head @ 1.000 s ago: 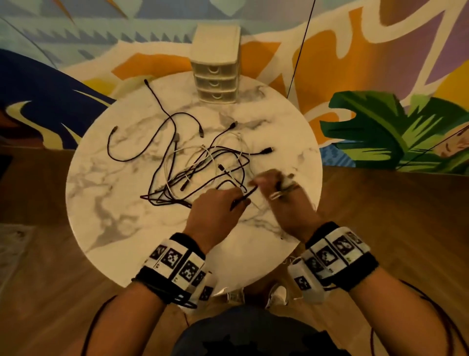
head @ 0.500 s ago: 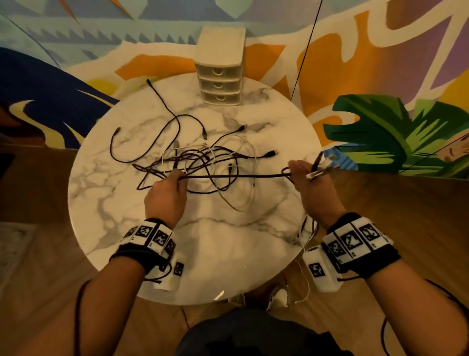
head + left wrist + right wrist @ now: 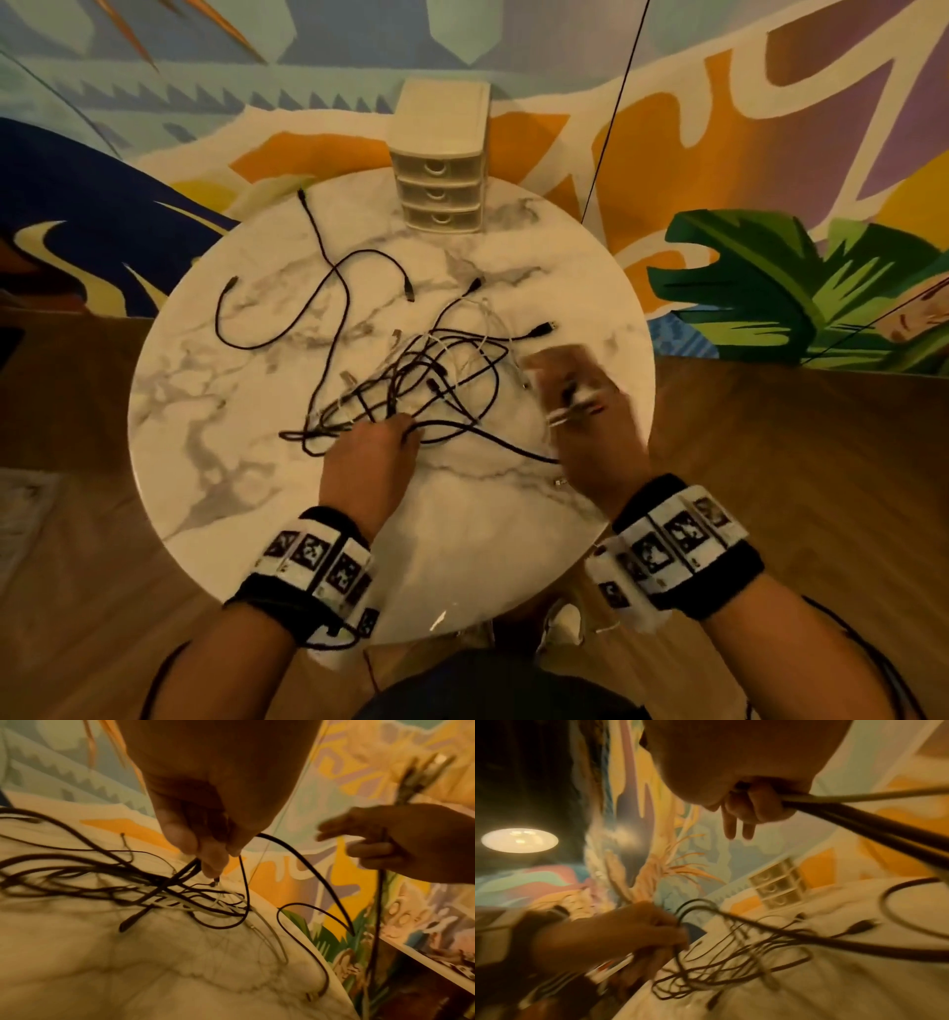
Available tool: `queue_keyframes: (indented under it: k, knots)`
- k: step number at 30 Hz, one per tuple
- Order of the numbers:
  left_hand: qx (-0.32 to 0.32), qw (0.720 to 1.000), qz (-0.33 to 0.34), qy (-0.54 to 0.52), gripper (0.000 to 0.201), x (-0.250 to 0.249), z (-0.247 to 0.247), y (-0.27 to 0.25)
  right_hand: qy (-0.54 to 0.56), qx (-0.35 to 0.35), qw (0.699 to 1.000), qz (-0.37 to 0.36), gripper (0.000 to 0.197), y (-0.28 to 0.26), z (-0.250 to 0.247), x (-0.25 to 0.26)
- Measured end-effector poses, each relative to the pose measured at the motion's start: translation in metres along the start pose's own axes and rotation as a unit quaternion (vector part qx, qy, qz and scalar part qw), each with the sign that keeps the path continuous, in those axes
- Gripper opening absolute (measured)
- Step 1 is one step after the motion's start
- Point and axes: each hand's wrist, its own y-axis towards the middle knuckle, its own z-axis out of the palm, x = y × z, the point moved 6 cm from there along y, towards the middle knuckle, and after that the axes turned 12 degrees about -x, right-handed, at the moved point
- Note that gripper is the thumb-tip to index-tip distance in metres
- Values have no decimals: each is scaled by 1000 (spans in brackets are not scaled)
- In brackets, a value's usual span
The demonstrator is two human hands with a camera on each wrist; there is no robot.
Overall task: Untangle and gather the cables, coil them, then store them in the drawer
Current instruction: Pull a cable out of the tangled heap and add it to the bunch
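My left hand (image 3: 371, 465) pinches black strands at the near edge of the cable tangle (image 3: 416, 380) mid-surface, my right hand (image 3: 590, 426) clamps gathered cable ends beside it; risk: pulling apart could tighten knots or drag loose plugs off the surface (image 3: 215, 462).

Dim, warm light from a round ceiling lamp (image 3: 519, 840) (wrist views smeared, edges bowed).

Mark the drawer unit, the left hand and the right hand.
drawer unit (image 3: 440, 192), head view, middle drawer front.
left hand (image 3: 367, 465), head view, back of hand.
right hand (image 3: 595, 437), head view, blurred back of hand.
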Motion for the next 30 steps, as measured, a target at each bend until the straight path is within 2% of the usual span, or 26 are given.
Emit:
queue_keyframes:
  k: [2,3,4,6,10,12,15,16,18,21,23,25,28,30]
  knots:
    - [-4,1000,11,11,21,-15,-3,-1,-30,151,988,-19,19,-18,36,18]
    - [-2,1000,8,17,21,-18,-2,-1,-80,221,972,-10,21,-25,55,14]
    - [3,1000,3,14,21,-19,1,-2,-130,272,953,3,23,-31,69,9]
    - [22,1000,-14,-1,19,-17,13,-8,-177,314,932,38,27,-36,80,-1]
    - [72,996,-45,-28,18,6,40,-14,-167,298,939,29,28,-29,74,-2]
    - [31,999,-34,14,19,21,35,2,-135,262,955,27,25,-17,62,1]
    - [-80,995,-13,56,18,44,10,26,-73,153,983,73,45,7,36,-4]
    - [-96,993,-19,74,20,54,6,29,-38,105,990,91,49,14,25,-9]
    - [-23,990,-51,132,26,76,14,25,-18,56,993,101,57,19,12,-20]
    - [135,978,-58,151,38,89,33,15,-44,83,993,75,76,10,13,-29]
    - [177,979,-58,78,38,73,30,8,-39,70,992,93,70,7,14,-36]
    - [155,987,-36,-12,34,39,20,0,-33,64,991,109,61,6,15,-40]
    - [73,992,14,-106,38,-23,7,-9,-19,102,990,98,60,2,19,-29]
    - [100,989,27,-102,33,-46,23,-12,-20,126,988,84,62,-3,21,-22]
